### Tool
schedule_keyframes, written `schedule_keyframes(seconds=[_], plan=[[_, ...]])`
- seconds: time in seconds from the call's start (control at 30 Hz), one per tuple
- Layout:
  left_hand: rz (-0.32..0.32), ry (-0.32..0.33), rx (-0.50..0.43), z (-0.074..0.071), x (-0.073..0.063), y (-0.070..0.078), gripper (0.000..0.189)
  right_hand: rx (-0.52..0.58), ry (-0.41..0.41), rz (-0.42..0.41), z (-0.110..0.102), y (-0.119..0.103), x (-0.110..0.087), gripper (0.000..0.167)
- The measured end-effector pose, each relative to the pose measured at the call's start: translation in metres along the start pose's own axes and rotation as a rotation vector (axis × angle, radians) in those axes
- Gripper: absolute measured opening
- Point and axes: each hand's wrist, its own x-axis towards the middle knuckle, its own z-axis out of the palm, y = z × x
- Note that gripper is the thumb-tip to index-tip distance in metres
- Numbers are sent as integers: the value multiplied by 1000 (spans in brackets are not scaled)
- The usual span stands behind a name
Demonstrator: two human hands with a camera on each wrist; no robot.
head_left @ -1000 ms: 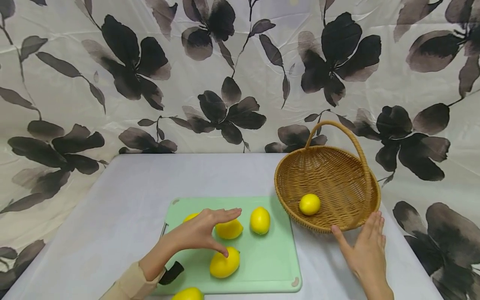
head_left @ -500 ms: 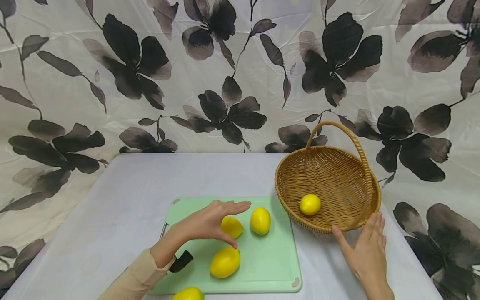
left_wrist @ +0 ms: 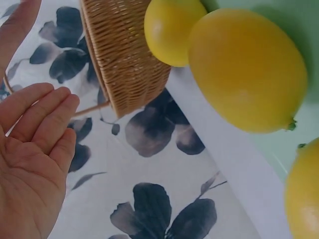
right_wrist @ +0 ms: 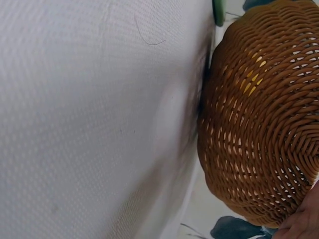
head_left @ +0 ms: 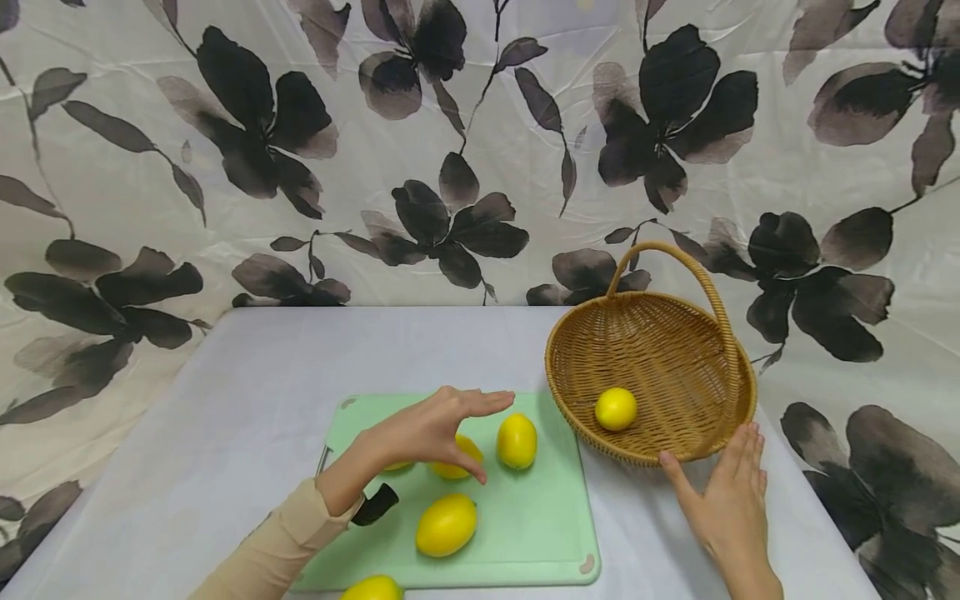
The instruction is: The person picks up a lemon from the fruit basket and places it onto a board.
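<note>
My left hand [head_left: 427, 429] hovers over the green cutting board [head_left: 532, 533], thumb and straight fingers spread apart with nothing between them. It partly hides two lemons behind it; one of them [head_left: 465, 454] shows beside the thumb. Another lemon [head_left: 517, 441] lies beyond the fingertips, and a larger one [head_left: 446, 525] sits below the thumb. In the left wrist view the palm [left_wrist: 32, 164] is bare, with lemons [left_wrist: 249, 69] to its right. My right hand [head_left: 723, 508] supports the tilted wicker basket [head_left: 667, 350] at its near right edge with extended fingers. One lemon [head_left: 616, 409] rests inside.
A further lemon [head_left: 372, 588] lies at the board's near edge, cut off by the frame. The basket's arched handle [head_left: 708, 279] rises above its rim. A white cloth [head_left: 247, 400] covers the table, with a floral curtain [head_left: 480, 125] behind it.
My left hand has moved right and away from me across the board, its thumb leaving the larger lemon. The right hand, the basket and the lemons have stayed in place.
</note>
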Motion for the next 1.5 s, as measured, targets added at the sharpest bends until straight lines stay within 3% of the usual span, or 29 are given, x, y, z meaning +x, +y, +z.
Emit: schedule_keyframes(seconds=[0.2, 0.6, 1.5], plan=[[34, 2, 17, -1, 10, 0, 92, -3, 1, 3, 1, 0, 0, 112], [5, -32, -12, -6, 29, 2, 92, 9, 16, -2, 2, 0, 0, 112], [36, -55, -56, -8, 82, -1, 88, 17, 23, -11, 2, 0, 0, 113]])
